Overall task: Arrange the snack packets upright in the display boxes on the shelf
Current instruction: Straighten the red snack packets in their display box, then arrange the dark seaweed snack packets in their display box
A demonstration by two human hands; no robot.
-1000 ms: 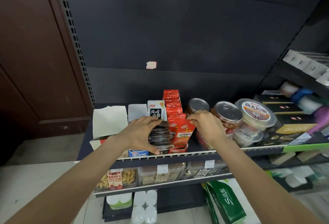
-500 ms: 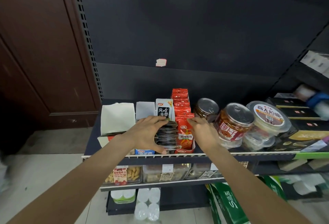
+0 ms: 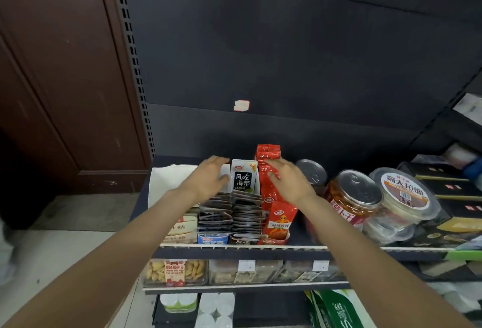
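Two rows of dark snack packets [image 3: 230, 213] stand upright in display boxes on the shelf [image 3: 260, 246]. Behind them rises a white box flap [image 3: 243, 177] with black lettering. To the right, a row of red packets [image 3: 271, 184] stands in a red display box [image 3: 276, 240]. My left hand [image 3: 208, 180] reaches to the back of the dark rows, fingers extended against the white flap's left side. My right hand [image 3: 289, 179] lies with straight fingers on the right side of the red packets near the back.
A white box [image 3: 167, 184] stands at the left end of the shelf. Metal-lidded jars [image 3: 352, 197] and a round noodle tub [image 3: 404, 194] crowd the right. Black boxes [image 3: 443, 184] lie further right. Lower shelves hold clear snack tubs [image 3: 177, 271] and bottles.
Both hands have moved from the front of the packet rows to the back. The left hand has let go of the dark packets. The camera view shifted, showing more of the wall.
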